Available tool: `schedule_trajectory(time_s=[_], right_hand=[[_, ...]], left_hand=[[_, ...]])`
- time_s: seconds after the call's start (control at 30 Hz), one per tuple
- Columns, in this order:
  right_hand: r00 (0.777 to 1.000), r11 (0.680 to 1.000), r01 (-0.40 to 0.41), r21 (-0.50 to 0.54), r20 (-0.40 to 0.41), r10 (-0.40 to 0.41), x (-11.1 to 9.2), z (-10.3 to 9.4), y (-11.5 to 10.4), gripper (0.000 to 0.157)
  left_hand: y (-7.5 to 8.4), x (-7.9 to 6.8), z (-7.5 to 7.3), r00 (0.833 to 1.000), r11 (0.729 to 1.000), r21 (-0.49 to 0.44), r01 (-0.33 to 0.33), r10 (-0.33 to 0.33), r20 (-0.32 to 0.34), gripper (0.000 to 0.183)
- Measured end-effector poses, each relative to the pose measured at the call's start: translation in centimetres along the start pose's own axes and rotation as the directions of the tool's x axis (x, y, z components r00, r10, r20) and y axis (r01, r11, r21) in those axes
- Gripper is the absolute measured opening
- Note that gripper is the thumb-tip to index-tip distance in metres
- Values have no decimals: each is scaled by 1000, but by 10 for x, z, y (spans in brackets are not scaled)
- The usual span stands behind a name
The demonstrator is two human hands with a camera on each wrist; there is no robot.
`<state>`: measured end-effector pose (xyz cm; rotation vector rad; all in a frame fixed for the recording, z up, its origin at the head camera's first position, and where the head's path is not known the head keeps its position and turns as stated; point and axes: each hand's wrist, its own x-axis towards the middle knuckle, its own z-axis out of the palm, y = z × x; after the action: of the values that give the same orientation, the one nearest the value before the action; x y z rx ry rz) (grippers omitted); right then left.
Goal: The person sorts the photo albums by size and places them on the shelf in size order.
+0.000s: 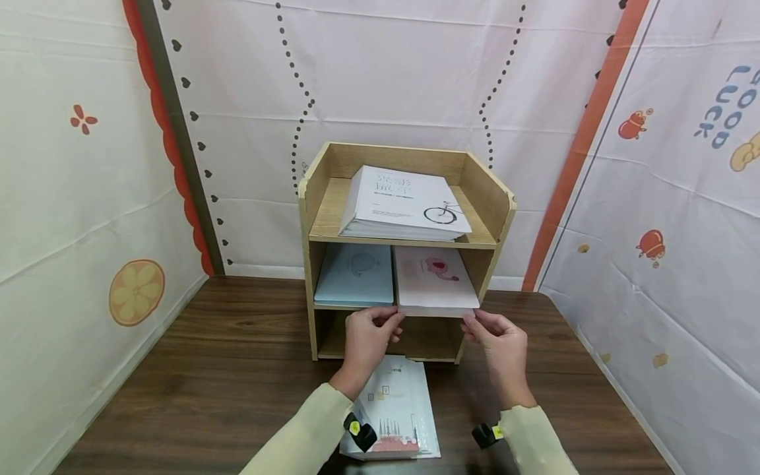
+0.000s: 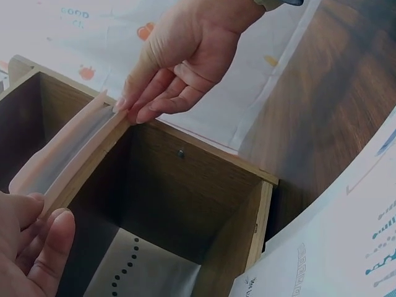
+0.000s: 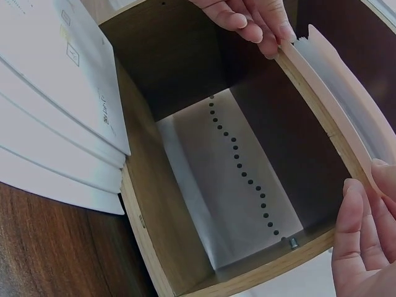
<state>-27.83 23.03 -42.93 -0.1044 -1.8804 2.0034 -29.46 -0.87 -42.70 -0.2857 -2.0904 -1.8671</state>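
In the head view, a pink notebook (image 1: 436, 280) with an elephant-like drawing lies flat on the right side of the middle shelf of a wooden desk organizer (image 1: 410, 243). My left hand (image 1: 365, 340) pinches its front left corner, and my right hand (image 1: 503, 346) pinches the front right one. Both wrist views show pale pages between the notebook's pink covers (image 2: 86, 164), level with the shelf's front edge. Thumb and fingers of the right hand (image 3: 365, 241) meet at the notebook's corner by the side wall. Beside it on the same shelf lies a light blue notebook (image 1: 356, 274).
On the top shelf rests a thick stack of white books (image 1: 410, 201), the upper one with a bicycle drawing. More white books (image 1: 394, 409) lie on the dark wooden table (image 1: 249, 369) in front of the organizer, under my left forearm. Printed cloth (image 1: 392, 79) hangs behind and at both sides.
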Motion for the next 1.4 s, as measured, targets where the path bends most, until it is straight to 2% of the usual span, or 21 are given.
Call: schedule_trajectory(time_s=[0.43, 0.9, 1.13, 1.4], right_hand=[[999, 1000, 30, -6, 11, -30, 5, -2, 3, 40], [996, 997, 72, 11, -52, -72, 12, 1, 8, 35], [988, 992, 128, 20, -85, -126, 13, 6, 10, 33], [980, 985, 166, -40, -102, -170, 13, 8, 9, 30]], left_hand=[[-7, 1, 3, 998, 999, -41, -25, 23, -54, 12], [-8, 4, 8, 992, 998, -11, -54, 53, -116, 9], [-10, 4, 11, 979, 993, 22, -112, 114, -167, 10], [-13, 4, 14, 964, 983, 48, -177, 183, -193, 10]])
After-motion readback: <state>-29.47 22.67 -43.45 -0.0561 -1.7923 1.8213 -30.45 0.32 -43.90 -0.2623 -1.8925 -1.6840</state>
